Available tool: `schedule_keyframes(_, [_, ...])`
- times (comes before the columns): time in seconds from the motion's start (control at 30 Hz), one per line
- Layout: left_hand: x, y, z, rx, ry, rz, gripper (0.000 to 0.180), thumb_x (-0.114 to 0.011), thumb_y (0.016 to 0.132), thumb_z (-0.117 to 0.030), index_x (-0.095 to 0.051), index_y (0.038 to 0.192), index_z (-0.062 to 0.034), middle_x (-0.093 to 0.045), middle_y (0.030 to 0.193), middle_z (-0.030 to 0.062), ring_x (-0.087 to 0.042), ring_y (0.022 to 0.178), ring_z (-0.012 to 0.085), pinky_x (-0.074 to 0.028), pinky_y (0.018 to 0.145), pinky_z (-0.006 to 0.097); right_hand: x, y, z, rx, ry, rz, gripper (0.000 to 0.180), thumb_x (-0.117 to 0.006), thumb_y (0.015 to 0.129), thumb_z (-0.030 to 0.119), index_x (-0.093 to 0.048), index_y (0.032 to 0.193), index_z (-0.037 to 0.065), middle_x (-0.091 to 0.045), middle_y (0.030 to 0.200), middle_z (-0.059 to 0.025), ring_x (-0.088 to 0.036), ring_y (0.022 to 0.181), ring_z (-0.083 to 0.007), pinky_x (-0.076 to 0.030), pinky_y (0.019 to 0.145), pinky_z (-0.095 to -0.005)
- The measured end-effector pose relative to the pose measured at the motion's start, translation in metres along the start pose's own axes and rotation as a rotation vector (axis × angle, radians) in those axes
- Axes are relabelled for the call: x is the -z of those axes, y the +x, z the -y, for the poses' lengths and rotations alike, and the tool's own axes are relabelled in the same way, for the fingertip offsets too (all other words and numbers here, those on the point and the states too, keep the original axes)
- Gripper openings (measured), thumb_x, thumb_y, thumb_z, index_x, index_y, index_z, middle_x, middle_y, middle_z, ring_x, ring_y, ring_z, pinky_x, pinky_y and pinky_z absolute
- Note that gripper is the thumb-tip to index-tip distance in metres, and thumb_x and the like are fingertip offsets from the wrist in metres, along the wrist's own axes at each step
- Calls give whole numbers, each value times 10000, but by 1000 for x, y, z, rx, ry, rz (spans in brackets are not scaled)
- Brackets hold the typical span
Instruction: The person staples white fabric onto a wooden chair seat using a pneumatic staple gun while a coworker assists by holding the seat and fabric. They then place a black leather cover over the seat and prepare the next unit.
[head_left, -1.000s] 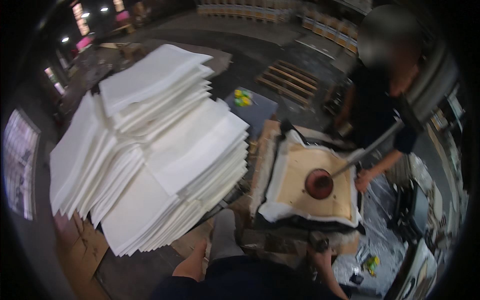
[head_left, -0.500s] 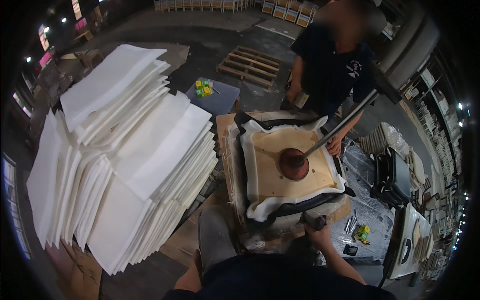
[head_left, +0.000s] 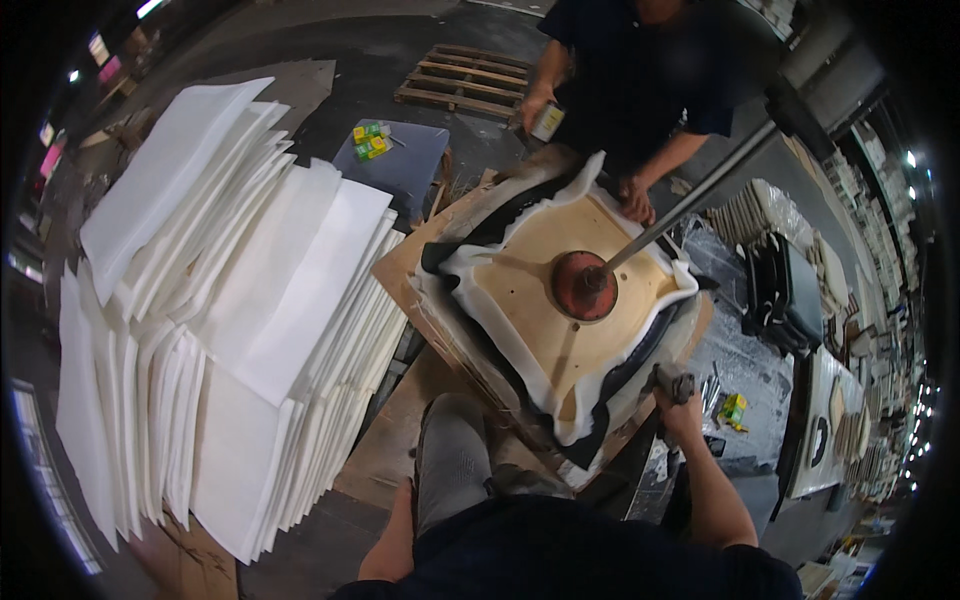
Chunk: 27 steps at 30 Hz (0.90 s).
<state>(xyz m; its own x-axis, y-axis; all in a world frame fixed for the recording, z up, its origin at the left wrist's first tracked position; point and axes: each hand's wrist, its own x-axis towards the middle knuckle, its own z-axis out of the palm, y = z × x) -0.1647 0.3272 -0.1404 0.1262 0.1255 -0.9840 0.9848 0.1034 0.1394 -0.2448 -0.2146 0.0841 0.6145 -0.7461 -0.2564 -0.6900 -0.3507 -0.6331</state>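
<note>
My right hand point(head_left: 682, 422) is wrapped round the grip of a dark staple gun point(head_left: 673, 382), held just off the near right edge of a seat panel. That panel has a bare plywood board point(head_left: 520, 320) with white padding point(head_left: 510, 350) and black cover material point(head_left: 640, 355) round its edges. A red round press foot point(head_left: 583, 284) on a metal rod point(head_left: 690, 205) sits on the board. The panel lies turned, one corner toward me, on a wooden worktop point(head_left: 405, 280). My left hand point(head_left: 404, 492) is low beside my leg, its fingers hidden.
Opposite, a person point(head_left: 640, 90) holds a boxy tool point(head_left: 547, 122) and touches the panel's far edge. White foam sheets point(head_left: 250, 310) are stacked at left. A grey stand point(head_left: 390, 165) carries small boxes. Plastic-covered surface point(head_left: 750, 340) and black cushions point(head_left: 785, 290) are at right; a pallet point(head_left: 465, 80) lies behind.
The panel and worktop have turned counterclockwise, so a corner faces me. My right hand with the staple gun has shifted right and up in view. The person's tool hand has risen in view.
</note>
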Motion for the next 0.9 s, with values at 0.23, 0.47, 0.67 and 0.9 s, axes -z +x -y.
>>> schedule_keyframes(0.23, [-7, 2, -38, -43, 80, 33, 660, -541, 1115, -500, -570, 1558, -12, -688, 1371, 173, -685, 1164, 312, -520, 1031, 460, 8, 39, 6, 255, -66, -203, 584, -855, 932, 211, -621, 1443, 52, -775, 1276, -174, -731, 1231, -373, -556, 1037, -427])
schedule_keyframes(0.47, [-33, -1, -90, -152, 254, 54, 656, -536, 1122, -495, -563, 1563, -10, -686, 1370, 168, -683, 1159, 309, -516, 1035, 455, 35, 48, 20, -27, -27, -197, 489, -874, 930, 241, -720, 1361, 70, -806, 1064, -132, -773, 973, -285, -591, 867, -405])
schedule_keyframes(0.67, [-40, -42, -183, -729, 646, 364, 427, -590, 1147, -334, -673, 1411, -8, -741, 1289, 106, -682, 1100, 195, -541, 973, 360, 23, -24, 44, -75, 291, -180, 453, -876, 953, 255, -739, 1344, 70, -731, 888, -6, -619, 659, -106, -537, 621, -321])
schedule_keyframes(0.9, [-158, -226, -228, -973, 1226, 1194, 351, -702, 1080, -248, -715, 1343, -18, -770, 1267, 124, -697, 1238, 245, -542, 1065, 384, -31, -143, 69, -136, 639, 33, 611, -907, 932, 212, -657, 1464, 44, -746, 1100, -36, -677, 838, -120, -575, 716, -304])
